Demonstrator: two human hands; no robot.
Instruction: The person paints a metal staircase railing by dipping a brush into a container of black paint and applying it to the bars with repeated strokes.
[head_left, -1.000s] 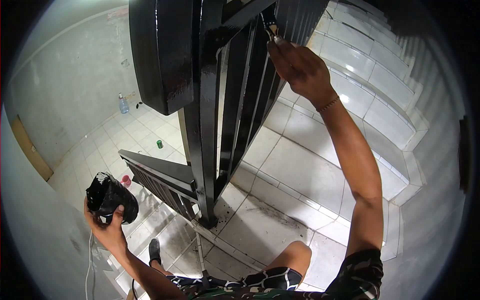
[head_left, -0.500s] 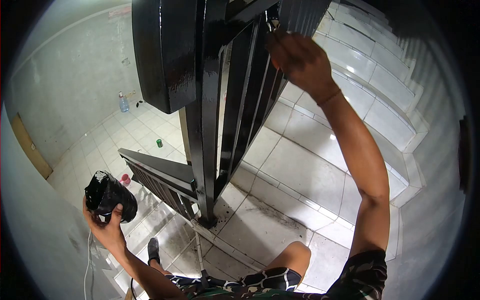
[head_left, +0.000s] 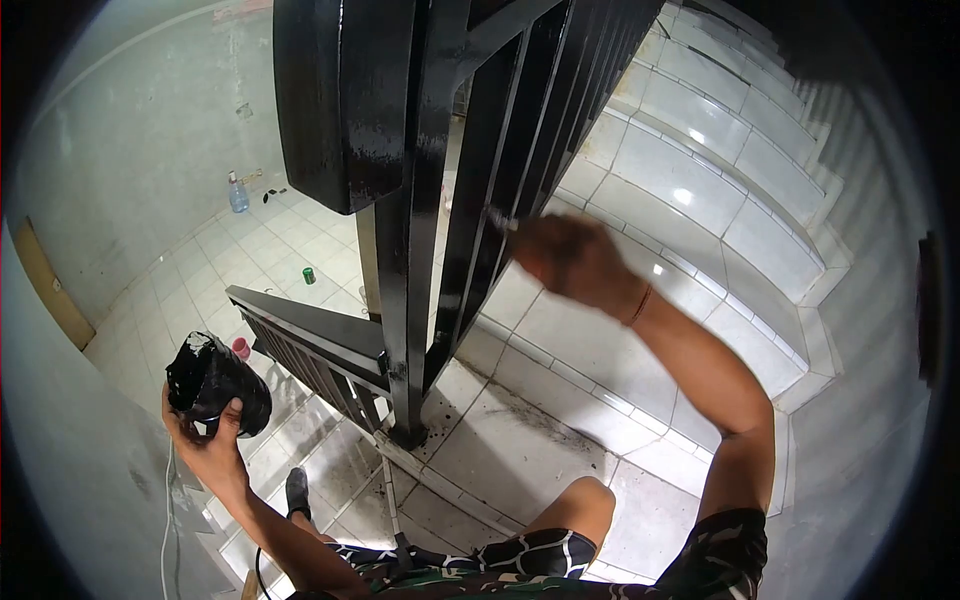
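Note:
My left hand (head_left: 212, 440) is wrapped round the lower side of a black, paint-coated container (head_left: 222, 385), whose open top tilts to the upper left. My right hand (head_left: 578, 258) is closed on a paintbrush (head_left: 500, 220); its metal part and tip are blurred, and most of the handle is hidden by the fingers. The brush tip is at a bar of the glossy black metal railing (head_left: 425, 220), below the slanted brace. Whether it touches the bar is hard to tell.
White tiled stairs (head_left: 690, 190) curve up on the right. A lower black railing (head_left: 310, 340) slopes down at left. On the tiled floor beyond are a clear bottle (head_left: 238, 195), a green can (head_left: 308, 275) and a pink cup (head_left: 241, 348). A cable (head_left: 168, 500) hangs lower left.
My right hand has moved down and slightly left along the railing with the brush. The view has shifted a little; my left hand still holds the container in much the same pose.

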